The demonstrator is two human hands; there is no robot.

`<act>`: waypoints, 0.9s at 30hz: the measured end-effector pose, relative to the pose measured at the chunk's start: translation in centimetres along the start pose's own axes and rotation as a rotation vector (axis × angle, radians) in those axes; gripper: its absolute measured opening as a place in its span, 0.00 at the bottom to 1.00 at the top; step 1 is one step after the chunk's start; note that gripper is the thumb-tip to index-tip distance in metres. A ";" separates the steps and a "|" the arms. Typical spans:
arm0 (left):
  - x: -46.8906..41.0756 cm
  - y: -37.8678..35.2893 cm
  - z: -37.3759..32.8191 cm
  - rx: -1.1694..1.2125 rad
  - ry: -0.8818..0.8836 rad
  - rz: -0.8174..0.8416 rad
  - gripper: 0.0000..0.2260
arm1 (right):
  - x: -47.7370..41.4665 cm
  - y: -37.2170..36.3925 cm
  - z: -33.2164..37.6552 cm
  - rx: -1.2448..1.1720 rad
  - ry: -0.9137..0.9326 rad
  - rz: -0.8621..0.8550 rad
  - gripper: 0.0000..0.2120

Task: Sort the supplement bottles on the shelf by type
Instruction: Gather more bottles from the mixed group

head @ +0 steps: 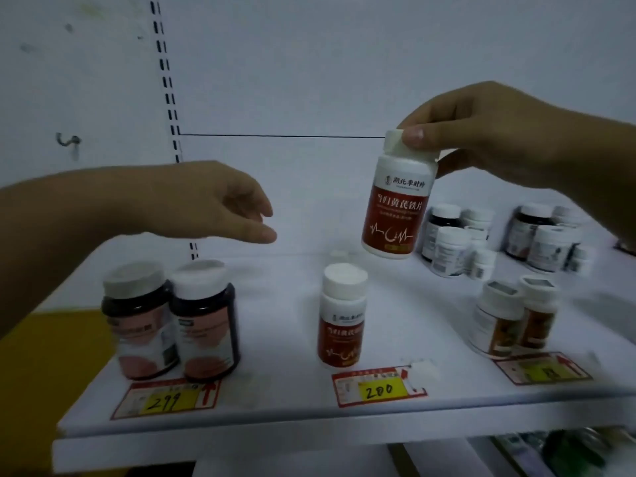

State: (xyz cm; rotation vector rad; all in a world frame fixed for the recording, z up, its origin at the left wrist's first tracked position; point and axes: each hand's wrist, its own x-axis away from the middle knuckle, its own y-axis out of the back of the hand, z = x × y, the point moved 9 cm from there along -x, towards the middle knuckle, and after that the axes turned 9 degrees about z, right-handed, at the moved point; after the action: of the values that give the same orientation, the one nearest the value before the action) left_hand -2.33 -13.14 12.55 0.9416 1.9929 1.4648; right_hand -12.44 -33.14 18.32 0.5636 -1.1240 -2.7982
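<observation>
My right hand (488,132) grips the white cap of a white bottle with a red label (397,204), held tilted in the air above the white shelf (275,339). A matching red-label bottle (341,316) stands upright below it, behind the price tag marked 200 (378,387). My left hand (213,201) hovers empty, fingers loosely apart, above two dark bottles with pink labels (172,321) at the front left. Two white bottles with brown labels (512,318) stand at the front right.
Several mixed bottles (457,239) cluster at the back right, with another group (547,239) further right. Price tags marked 299 (165,399) and one more (543,368) lie along the shelf's front edge. A slotted upright (168,80) runs up the back wall.
</observation>
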 end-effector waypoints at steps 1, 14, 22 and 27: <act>-0.4 0.0 -1.2 0.030 -0.034 -0.007 0.25 | 0.5 0.5 -1.0 -0.017 -0.022 0.002 0.23; -11.2 -2.4 -5.7 -0.177 0.000 0.029 0.05 | 1.3 -7.5 -8.1 0.324 -0.184 0.325 0.19; -19.4 -7.9 -3.2 -0.338 0.139 0.370 0.23 | 2.1 -7.4 -8.7 0.409 -0.168 0.327 0.31; -21.1 -11.5 -1.0 -0.302 0.179 0.534 0.22 | 0.8 2.0 -12.7 0.460 -0.197 0.023 0.18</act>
State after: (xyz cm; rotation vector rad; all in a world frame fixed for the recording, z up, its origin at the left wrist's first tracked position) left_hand 7.77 -32.08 1.63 1.3039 1.6293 2.1330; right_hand -8.71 -43.10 11.01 0.2987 -1.8200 -2.6197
